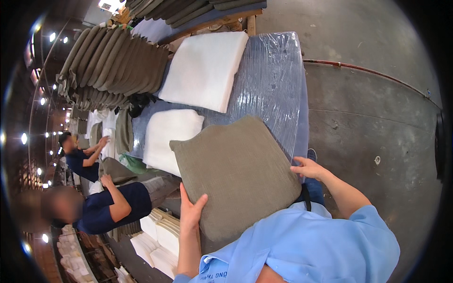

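Note:
A grey-green fabric cushion [240, 177] with a squared, slightly wavy outline is tilted in front of my body, its far end over the wrapped table surface. My left hand [192, 207] holds its left edge, thumb on the top face and fingers along the side. At the opposite edge, my right hand [309, 169] has its fingers partly stretched out toward the cushion's side; whether they touch it is hard to tell. Beyond the cushion lie a smaller white padding piece [167, 134], partly covered by it, and a larger white padding sheet [205, 70].
The table [278, 70] has a bluish top under clear plastic wrap. Stacked grey-green cushions [118, 61] stand at the far left. Two co-workers in dark shirts [115, 207] are at the left, one handling a cushion. White foam pieces [158, 240] sit low beside my left arm. A thin pipe [368, 68] crosses the floor.

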Demonstrator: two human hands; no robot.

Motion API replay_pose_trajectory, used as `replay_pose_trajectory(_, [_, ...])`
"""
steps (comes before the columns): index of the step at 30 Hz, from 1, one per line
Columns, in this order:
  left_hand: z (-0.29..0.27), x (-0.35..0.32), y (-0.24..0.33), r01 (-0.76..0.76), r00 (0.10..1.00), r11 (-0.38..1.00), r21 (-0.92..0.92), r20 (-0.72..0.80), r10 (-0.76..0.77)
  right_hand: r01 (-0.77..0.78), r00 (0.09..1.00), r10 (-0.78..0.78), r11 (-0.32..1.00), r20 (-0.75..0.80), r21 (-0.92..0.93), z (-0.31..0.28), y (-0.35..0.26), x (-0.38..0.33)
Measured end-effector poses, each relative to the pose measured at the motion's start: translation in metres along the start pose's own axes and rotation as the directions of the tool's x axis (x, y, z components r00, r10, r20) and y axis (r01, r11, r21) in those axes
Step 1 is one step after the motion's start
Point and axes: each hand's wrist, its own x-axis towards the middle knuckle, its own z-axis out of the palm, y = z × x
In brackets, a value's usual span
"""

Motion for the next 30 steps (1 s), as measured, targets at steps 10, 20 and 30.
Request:
replay_pose_trajectory(10, [-0.028, 0.038, -0.110, 0.382, 0.922, 0.913, -0.143, -0.009, -0.388, 0.407, 0.913, -0.392, 0.894, -0.113, 0.189, 0.011, -0.028, -0.030])
replay_pose_trajectory(20, [-0.021, 0.031, -0.135, 0.623, 0.770, 0.728, -0.287, 0.392, -0.504, 0.523, 0.852, -0.515, 0.835, -0.092, 0.171, -0.012, -0.121, -0.143])
replay_pose_trajectory(30, [-0.017, 0.007, -0.132, 0.752, 0.656, 0.564, -0.341, 0.478, -0.584, 0.565, 0.823, -0.540, 0.745, -0.176, 0.355, -0.004, -0.084, -0.155])
